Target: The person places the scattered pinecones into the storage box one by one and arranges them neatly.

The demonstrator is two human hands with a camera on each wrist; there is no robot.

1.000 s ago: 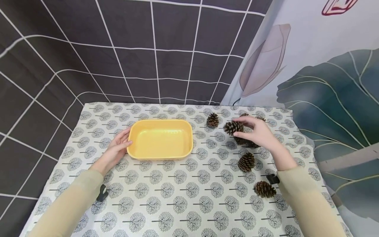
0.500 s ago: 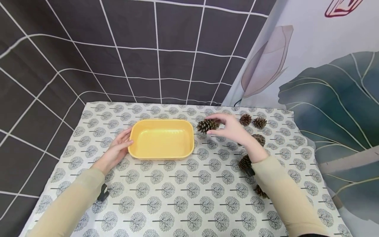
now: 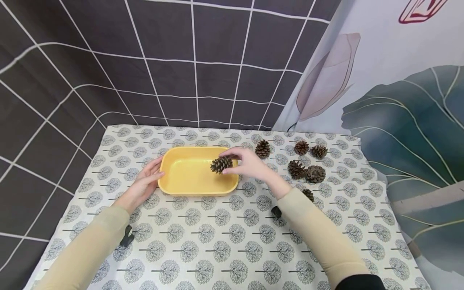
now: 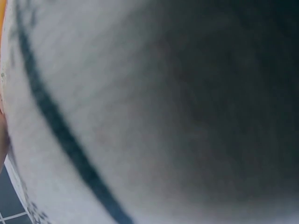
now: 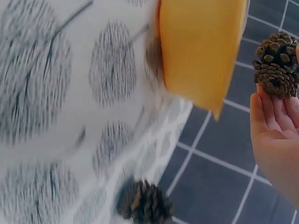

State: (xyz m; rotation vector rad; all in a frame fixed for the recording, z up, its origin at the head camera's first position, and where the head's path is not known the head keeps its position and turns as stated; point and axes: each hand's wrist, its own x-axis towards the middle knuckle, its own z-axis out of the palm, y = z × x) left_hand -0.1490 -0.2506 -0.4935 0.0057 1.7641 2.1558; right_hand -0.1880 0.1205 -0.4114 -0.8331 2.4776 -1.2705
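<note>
A shallow yellow plastic tub stands on the tree-print cloth. My left hand holds its left end, thumb at the rim and fingers along the outside wall. Over the tub's right part, my right hand pinches a brown pine cone between thumb and fingers. In the right wrist view the same pine cone sits at the fingertips of the right hand, above and beside the tub. The left wrist view shows mostly blurred cloth, with a sliver of the hand at its left edge.
Several more pine cones lie right of the tub: a single pine cone nearest it, a back pair with one cone, and a middle pair with another. The right sleeve partly covers a pine cone. Dark grid-patterned fabric hangs behind.
My right hand has carried the pine cone leftward from the group on the right, past the single cone, to over the tub. The left hand has stayed on the tub's end.
</note>
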